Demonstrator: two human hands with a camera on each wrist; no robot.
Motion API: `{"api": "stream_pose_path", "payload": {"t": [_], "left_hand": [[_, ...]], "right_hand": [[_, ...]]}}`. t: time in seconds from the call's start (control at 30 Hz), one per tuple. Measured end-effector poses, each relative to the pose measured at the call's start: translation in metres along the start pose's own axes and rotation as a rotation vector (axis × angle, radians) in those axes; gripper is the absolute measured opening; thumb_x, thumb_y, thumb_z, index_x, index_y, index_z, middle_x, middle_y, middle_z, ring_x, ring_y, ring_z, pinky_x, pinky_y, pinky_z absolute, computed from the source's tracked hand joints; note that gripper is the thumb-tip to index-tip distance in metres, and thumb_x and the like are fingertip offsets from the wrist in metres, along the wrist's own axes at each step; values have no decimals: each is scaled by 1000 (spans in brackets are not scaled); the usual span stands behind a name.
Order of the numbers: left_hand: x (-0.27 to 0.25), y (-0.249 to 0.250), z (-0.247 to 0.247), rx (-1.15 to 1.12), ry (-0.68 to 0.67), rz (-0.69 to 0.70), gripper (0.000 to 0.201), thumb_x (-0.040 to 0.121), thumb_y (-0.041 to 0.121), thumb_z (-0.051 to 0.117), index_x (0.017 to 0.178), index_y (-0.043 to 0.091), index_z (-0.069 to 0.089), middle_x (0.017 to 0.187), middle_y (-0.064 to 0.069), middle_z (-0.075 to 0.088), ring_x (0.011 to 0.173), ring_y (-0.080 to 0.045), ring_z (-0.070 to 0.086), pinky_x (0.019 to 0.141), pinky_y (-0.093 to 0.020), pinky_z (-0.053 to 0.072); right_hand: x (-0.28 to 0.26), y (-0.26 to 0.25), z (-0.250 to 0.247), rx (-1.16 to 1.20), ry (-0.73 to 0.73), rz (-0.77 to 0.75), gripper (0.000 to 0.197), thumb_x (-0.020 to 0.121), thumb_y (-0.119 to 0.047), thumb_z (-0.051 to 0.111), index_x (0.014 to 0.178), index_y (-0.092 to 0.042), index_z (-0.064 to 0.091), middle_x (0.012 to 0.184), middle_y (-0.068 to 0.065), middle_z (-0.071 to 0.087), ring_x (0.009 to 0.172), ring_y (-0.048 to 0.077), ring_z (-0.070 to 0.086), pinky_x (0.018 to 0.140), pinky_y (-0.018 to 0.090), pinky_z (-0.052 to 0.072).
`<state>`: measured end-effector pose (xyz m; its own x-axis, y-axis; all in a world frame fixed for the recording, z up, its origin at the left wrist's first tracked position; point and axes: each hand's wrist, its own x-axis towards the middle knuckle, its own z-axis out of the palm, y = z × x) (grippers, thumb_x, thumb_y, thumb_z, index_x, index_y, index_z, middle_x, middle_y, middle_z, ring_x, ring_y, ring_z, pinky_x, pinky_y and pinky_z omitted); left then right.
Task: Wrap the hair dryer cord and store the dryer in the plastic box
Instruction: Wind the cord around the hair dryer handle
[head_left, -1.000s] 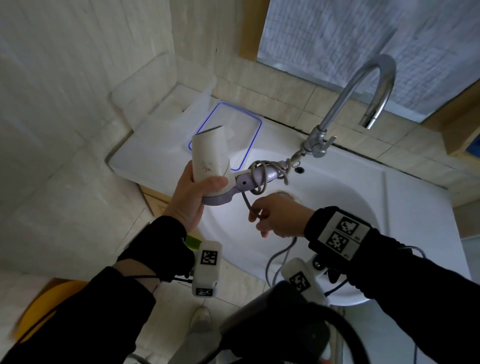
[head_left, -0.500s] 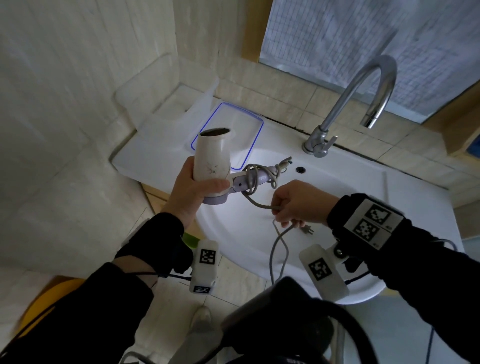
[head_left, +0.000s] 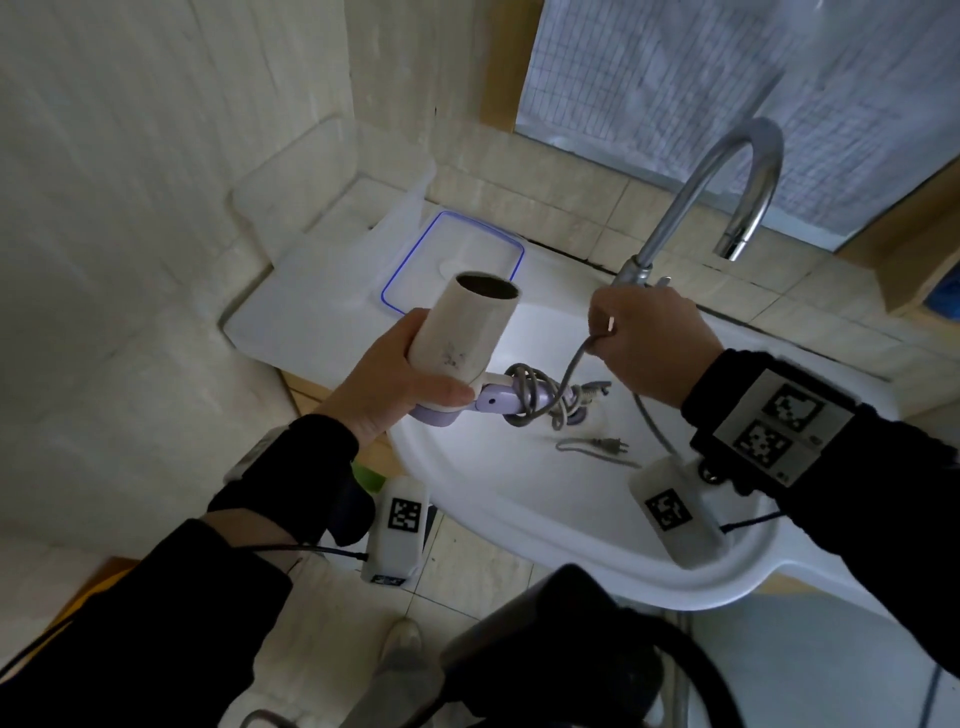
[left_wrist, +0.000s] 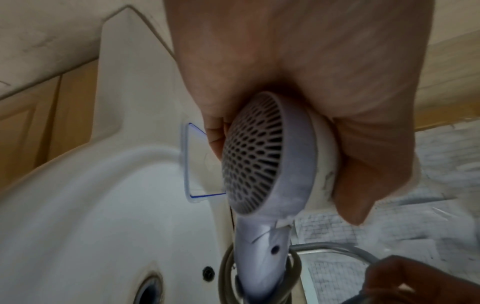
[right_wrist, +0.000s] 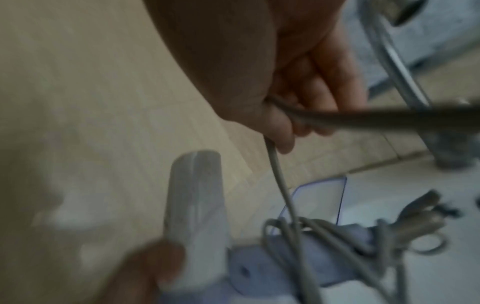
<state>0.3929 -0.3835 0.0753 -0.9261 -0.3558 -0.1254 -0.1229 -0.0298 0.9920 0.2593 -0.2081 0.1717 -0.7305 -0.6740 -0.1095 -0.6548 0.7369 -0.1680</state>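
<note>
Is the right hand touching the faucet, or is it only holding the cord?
Cannot tell. In the head view the right hand grips the cord and overlaps the faucet base; the blurred right wrist view shows no contact.

White sink basin (head_left: 519, 499) under a curved chrome faucet (head_left: 727, 182) at the back rim; drain hole (left_wrist: 148, 292) and small overflow hole (left_wrist: 207, 273) in the bowl. Beige tiled wall (head_left: 130, 182) left, frosted window (head_left: 675, 78) behind. Wooden cabinet (left_wrist: 39, 123) below. Tiled floor (head_left: 467, 571), shoe (head_left: 400, 644) on it.
</note>
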Motion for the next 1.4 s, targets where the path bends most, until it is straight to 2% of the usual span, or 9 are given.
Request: {"api": "stream_pose_path", "payload": {"t": [0.13, 0.37, 0.57, 0.73, 0.87, 1.0, 1.1, 1.27, 1.4], "left_hand": [[0, 4, -5, 27, -141, -18, 70, 41, 32, 76, 108, 22, 56, 95, -1, 63, 86, -17, 60, 73, -30, 49], [-3, 7, -16, -216, -349, -47, 55, 42, 15, 69, 96, 11, 60, 76, 2, 69, 71, -14, 64, 64, -25, 51], [-4, -4, -24, -540, -370, -61, 58, 28, 24, 84, 83, 10, 75, 75, -8, 72, 68, -21, 68, 66, -26, 55], [-6, -18, -22, -851, -307, -87, 64, 32, 23, 83, 92, 4, 75, 86, -12, 75, 80, -24, 71, 76, -32, 57], [-4, -16, -3, -1017, -255, -44, 56, 39, 26, 84, 91, 6, 75, 87, -9, 75, 82, -22, 71, 79, -33, 55], [-2, -6, 21, -1015, -132, 22, 47, 35, 30, 87, 77, 11, 77, 81, -5, 75, 75, -17, 71, 71, -27, 55], [6, -3, 26, -1004, 15, 31, 63, 46, 19, 85, 105, 6, 66, 95, -10, 72, 87, -20, 70, 77, -32, 56], [11, -13, 26, -718, 179, 114, 52, 65, 10, 67, 116, 13, 57, 108, -12, 62, 104, -26, 61, 89, -35, 51], [7, -14, 23, -545, 179, 141, 34, 63, 8, 68, 96, 16, 59, 96, -16, 52, 92, -32, 55, 86, -45, 45]], "right_hand": [[10, 10, -5, 456, -220, 180, 9, 79, -8, 67, 75, -4, 59, 54, 7, 50, 36, 14, 41, 35, 21, 40], [26, 25, -23, 329, -362, -15, 14, 74, -14, 73, 67, -13, 62, 51, -3, 49, 40, 4, 40, 47, 19, 35], [34, 38, -28, 610, -414, -60, 5, 75, 2, 67, 73, -2, 65, 69, 17, 57, 49, 13, 49, 46, 15, 44], [37, 40, -11, 703, -330, -114, 9, 80, -3, 63, 76, -8, 69, 73, 20, 63, 58, 16, 56, 57, 18, 48], [29, 21, 26, 882, -352, -145, 24, 89, -6, 54, 70, -19, 61, 51, -20, 67, 51, -10, 62, 59, 9, 48], [7, 8, 77, 1013, -326, 86, 21, 91, -27, 52, 80, -19, 68, 60, 3, 64, 48, 10, 57, 52, 18, 46], [2, -5, 90, 1049, -363, 169, 29, 95, -31, 45, 87, -18, 70, 59, 6, 58, 41, 9, 49, 45, 17, 40], [-5, -10, 89, 887, -394, 81, 21, 93, -21, 50, 97, -15, 70, 54, 2, 53, 40, 8, 39, 41, 13, 34], [-7, -9, 80, 764, -387, 4, 15, 85, -13, 59, 95, -16, 70, 50, 2, 53, 40, 9, 40, 40, 11, 34]]}}
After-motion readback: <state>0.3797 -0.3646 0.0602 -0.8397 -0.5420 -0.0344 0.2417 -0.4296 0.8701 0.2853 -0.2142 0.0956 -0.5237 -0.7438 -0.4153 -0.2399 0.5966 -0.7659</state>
